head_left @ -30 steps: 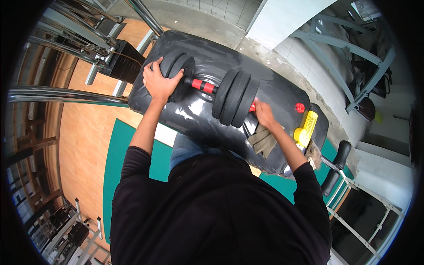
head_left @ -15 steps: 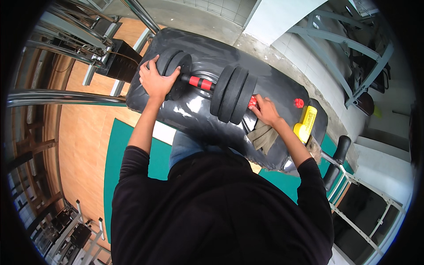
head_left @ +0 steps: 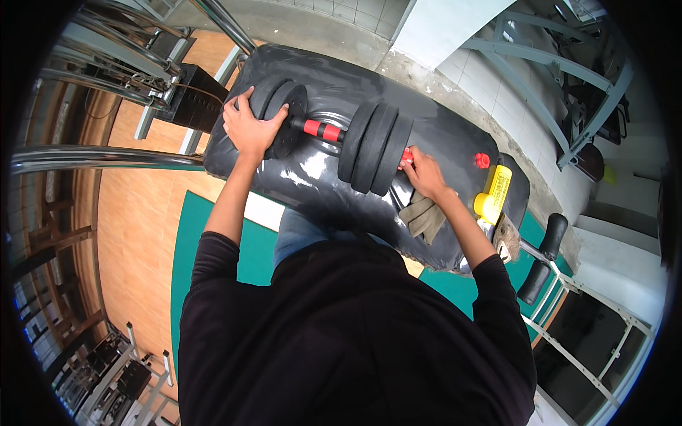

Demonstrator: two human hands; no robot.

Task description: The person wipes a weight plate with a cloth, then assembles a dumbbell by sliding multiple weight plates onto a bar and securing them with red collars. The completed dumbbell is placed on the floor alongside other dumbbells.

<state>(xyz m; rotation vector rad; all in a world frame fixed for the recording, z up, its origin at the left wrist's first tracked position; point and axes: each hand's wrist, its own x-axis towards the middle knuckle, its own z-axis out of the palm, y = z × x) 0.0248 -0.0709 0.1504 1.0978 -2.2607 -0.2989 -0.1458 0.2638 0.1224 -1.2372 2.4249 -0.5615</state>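
Observation:
A dumbbell with a red and black handle (head_left: 323, 130) lies across a black padded bench (head_left: 334, 71). At its left end my left hand (head_left: 252, 133) is closed round the black weight plates (head_left: 290, 117), thumb on the near side and fingers over the far edge. More thick plates (head_left: 374, 149) sit on the right end. There, my right hand (head_left: 426, 174) grips the red nut (head_left: 407, 155) outside the plates, its fingertips partly hiding it. Another red nut (head_left: 482, 161) rests loose on the bench, farther right.
Beyond my right wrist lies a yellow object (head_left: 497, 192), its kind unclear. Folded olive fabric (head_left: 426, 219) is under the right forearm. Chrome machine bars (head_left: 106, 157) stand at the left, a padded roller (head_left: 543, 259) at the right. Green matting (head_left: 192, 234) covers part of the floor.
The fingers of my right hand have shifted slightly on the red nut. My left hand keeps its hold on the left plates, and the dumbbell stays in place.

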